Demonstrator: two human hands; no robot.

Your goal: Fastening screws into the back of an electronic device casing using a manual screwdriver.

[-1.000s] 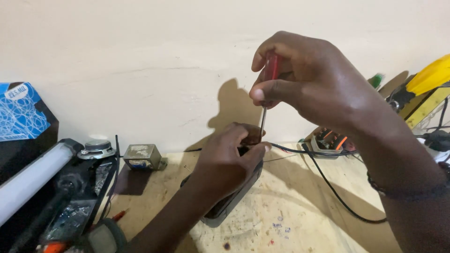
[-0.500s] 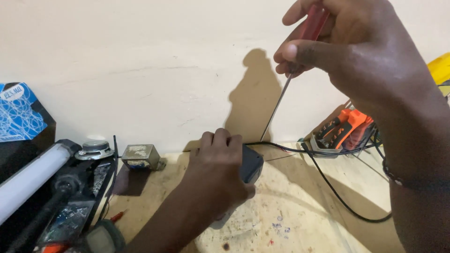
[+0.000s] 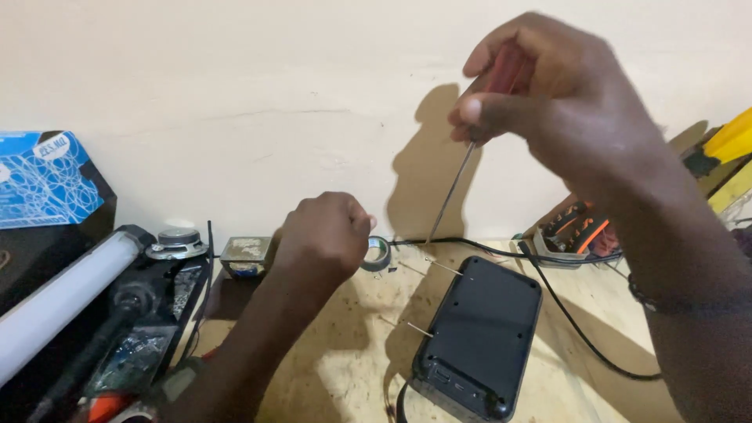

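Pale wall behind a stained wooden surface (image 3: pixel 345 368). My right hand (image 3: pixel 548 102) grips a red-handled screwdriver (image 3: pixel 470 149), raised above the black device (image 3: pixel 479 337) lying flat. My left hand (image 3: pixel 325 235) is clenched; contents not visible. Judged step: screw removal; next needs tip realignment. No containers seen.

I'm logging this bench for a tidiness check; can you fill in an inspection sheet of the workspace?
Surface: pale wooden bench, stained.
Job's things: black box-shaped device lying flat; red-handled screwdriver.
Clutter: tape roll, small speaker, white tube, blue box.
Hands: right hand holds the screwdriver raised; left hand fisted above the bench.
Cables: black cable beside the device.
Surroundings: cream wall.
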